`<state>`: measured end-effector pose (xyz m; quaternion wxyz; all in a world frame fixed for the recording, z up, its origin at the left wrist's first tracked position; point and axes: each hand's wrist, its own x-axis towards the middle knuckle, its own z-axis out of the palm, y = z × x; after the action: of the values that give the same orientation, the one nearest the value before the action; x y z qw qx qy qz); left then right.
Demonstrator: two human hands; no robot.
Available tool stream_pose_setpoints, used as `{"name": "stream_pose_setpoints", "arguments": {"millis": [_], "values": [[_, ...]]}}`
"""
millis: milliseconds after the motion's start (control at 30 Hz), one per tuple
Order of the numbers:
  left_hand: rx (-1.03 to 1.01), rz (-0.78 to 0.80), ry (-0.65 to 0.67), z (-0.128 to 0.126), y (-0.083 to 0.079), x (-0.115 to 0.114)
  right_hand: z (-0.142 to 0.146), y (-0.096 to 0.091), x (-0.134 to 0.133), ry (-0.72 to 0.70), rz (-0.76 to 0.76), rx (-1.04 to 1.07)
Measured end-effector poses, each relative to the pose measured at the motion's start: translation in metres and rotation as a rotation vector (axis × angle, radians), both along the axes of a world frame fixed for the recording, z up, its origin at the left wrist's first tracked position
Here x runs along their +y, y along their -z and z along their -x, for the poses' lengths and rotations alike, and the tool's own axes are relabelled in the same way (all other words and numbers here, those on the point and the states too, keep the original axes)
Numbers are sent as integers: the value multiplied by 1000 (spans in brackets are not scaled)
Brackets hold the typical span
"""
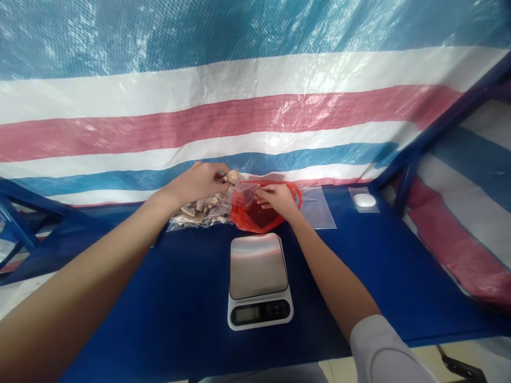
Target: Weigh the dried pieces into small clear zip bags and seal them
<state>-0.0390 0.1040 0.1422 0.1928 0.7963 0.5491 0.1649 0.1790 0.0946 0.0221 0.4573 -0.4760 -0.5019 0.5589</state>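
Note:
My left hand [199, 182] is closed in a pinch on a pale beige piece [232, 176], held just above a clear plastic bag of similar beige pieces [199, 211] that lies on the blue table. My right hand [276, 199] grips the rim of a small clear bag [246, 192] and holds it open over a red plastic bag [255, 215]. A white kitchen scale with a steel plate [258, 279] sits in front of both hands; its display is blank.
Flat empty clear bags [319, 207] lie right of the red bag. A small white oval object [364, 200] rests at the far right of the blue table [159, 298]. A striped blue, white and red tarp [239, 106] hangs behind.

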Motion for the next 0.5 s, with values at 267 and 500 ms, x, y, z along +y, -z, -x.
{"name": "stream_pose_setpoints", "arguments": {"millis": [267,500], "values": [[2,28,5,-9,-3,0,-9,-7,1,118,39,44],[-55,63,59,-11,-5,-3,-10,-10,1,128,80,57]]}}
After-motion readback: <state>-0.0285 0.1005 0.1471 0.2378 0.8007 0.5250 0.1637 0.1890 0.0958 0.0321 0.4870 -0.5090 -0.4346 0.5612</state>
